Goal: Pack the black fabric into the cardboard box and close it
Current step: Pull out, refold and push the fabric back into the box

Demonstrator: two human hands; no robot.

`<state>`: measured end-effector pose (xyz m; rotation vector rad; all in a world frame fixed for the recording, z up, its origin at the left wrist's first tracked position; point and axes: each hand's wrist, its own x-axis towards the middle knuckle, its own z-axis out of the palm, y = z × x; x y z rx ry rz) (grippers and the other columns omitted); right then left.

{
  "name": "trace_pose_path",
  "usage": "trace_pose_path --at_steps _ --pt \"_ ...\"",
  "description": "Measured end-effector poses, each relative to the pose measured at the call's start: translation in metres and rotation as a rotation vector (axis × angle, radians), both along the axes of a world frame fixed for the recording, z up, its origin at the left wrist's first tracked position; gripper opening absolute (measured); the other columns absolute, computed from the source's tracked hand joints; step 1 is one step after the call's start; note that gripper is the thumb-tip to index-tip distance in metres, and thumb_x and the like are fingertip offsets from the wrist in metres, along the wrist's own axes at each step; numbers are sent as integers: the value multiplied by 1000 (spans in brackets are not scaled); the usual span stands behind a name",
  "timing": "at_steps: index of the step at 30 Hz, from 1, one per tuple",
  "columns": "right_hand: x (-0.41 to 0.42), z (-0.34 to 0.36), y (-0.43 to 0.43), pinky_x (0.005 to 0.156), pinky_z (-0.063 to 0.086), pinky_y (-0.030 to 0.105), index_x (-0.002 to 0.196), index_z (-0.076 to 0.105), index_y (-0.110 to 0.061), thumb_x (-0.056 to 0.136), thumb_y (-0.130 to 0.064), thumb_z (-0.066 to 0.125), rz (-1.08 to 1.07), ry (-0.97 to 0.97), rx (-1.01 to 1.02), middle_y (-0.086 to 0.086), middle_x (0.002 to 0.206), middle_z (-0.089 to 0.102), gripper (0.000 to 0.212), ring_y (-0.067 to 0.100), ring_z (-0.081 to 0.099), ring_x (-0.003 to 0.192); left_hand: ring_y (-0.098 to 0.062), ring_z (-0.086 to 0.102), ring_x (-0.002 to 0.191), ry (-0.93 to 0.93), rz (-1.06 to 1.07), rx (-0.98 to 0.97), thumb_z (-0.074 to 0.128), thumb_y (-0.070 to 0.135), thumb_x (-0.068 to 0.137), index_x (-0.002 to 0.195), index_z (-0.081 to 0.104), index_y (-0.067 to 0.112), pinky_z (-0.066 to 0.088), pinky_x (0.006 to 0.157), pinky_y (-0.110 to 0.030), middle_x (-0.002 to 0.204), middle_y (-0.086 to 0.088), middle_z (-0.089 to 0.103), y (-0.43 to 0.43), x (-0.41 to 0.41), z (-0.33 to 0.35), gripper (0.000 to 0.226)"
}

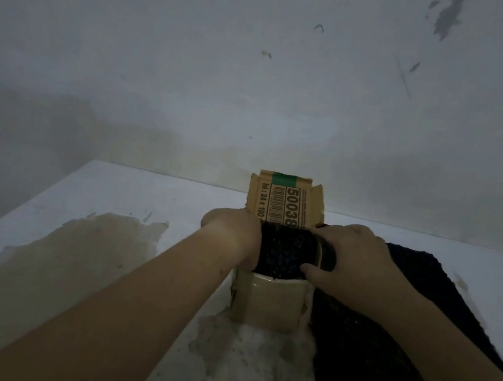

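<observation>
Table stained white | wall scuffed | right hand grips black fabric

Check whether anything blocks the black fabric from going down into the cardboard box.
Nothing visible does. The black fabric sits in the open top of the cardboard box, held by the right hand with the left hand against it; the rear flap stands upright, clear.

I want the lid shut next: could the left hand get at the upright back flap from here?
Probably yes: the left hand rests at the cardboard box rim, right beside the back flap, with nothing between them.
</observation>
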<state>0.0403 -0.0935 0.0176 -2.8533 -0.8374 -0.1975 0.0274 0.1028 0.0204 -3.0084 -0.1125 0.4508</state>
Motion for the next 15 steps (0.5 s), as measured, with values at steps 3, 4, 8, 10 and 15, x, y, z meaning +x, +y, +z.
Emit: trace_pose_path --at_steps 3,4,8,10,15 --pt "-1 10 9 107 27 43 139 47 -29 79 -61 56 -22 9 -182 2 147 30 68 28 29 131 -19 58 84 -15 -44 -112 57 18 84 100 61 12 53 74 -29 83 0 53 10 -5 1 17" --pt "0 12 12 107 26 44 139 47 -29 79 -61 55 -31 57 -219 3 148 26 68 30 26 132 -18 58 84 -7 -54 -164 57 19 84 104 63 12 51 70 -28 87 -1 57 15 -7 1 22" --pt "12 17 14 110 29 46 143 43 -27 78 -62 58 -46 291 -262 2 155 15 75 32 22 137 -21 59 87 -33 -98 -323 59 28 85 110 65 16 48 70 -30 97 -2 63 29 -8 -2 28" --pt "20 18 17 110 30 47 144 41 -25 79 -61 60 -52 357 -271 3 156 11 77 32 19 138 -19 58 88 -55 -109 -347 60 32 87 119 62 20 44 68 -28 104 -3 63 30 -6 -4 34" --pt "22 13 20 100 37 46 128 52 -22 70 -61 66 25 179 -308 5 154 12 70 32 26 128 -11 54 76 -119 -108 -373 64 35 83 108 59 24 42 62 -27 87 5 57 31 -9 -10 28"
